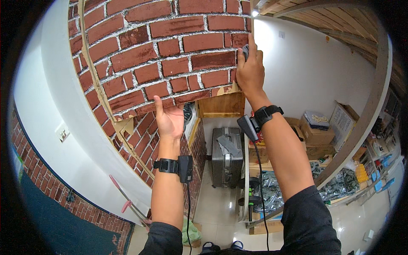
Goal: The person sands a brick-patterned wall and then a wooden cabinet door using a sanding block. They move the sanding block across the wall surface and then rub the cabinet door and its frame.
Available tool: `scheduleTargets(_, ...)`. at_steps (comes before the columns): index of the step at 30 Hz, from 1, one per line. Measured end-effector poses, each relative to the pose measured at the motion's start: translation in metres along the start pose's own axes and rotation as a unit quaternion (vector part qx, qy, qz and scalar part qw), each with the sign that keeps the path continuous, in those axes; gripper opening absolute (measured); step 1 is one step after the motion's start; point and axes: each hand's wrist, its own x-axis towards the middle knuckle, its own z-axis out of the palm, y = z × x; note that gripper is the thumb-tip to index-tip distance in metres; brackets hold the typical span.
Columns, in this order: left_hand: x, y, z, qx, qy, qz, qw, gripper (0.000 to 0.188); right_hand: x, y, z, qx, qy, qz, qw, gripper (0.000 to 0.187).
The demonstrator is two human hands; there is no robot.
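Observation:
A large panel (174, 46) covered in red brick-pattern paper fills the upper middle, its paper torn along the lower edge. My left hand (170, 121) is at that lower edge, palm up, thumb in front and the other fingers hidden behind the panel. Up at the right edge, my right hand (251, 70) presses a small piece of grey cloth (245, 52) against the panel, fingers pointing up. Each wrist carries a black strap with a small cabled box.
Below stands a grey ribbed suitcase (227, 163) with a cloth on it. Cardboard boxes (316, 131) and plastic-wrapped goods sit on shelving at right, behind a slanting post (361, 140). At left, a pink-handled tool (126, 206) leans by the white wall (59, 106).

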Motion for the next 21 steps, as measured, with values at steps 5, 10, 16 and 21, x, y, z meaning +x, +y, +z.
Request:
scheduleTargets(5,-0.002,0.002,-0.001,0.012,-0.018,-0.007,1.000,0.051,-0.002,-0.003,-0.005,0.020,0.010,-0.007,1.000,0.058)
scheduleTargets(10,-0.001,0.001,-0.001,0.002,-0.019,-0.010,1.000,0.051,-0.003,-0.004,-0.008,0.011,0.009,0.002,1.000,0.058)
scheduleTargets(16,-0.005,0.008,0.003,-0.015,-0.023,-0.046,0.999,0.050,-0.005,-0.001,-0.016,0.001,0.036,-0.039,0.999,0.059)
scheduleTargets(21,-0.011,0.006,0.013,-0.023,-0.015,-0.046,0.999,0.056,-0.016,-0.011,-0.038,0.022,0.002,0.013,1.000,0.062)
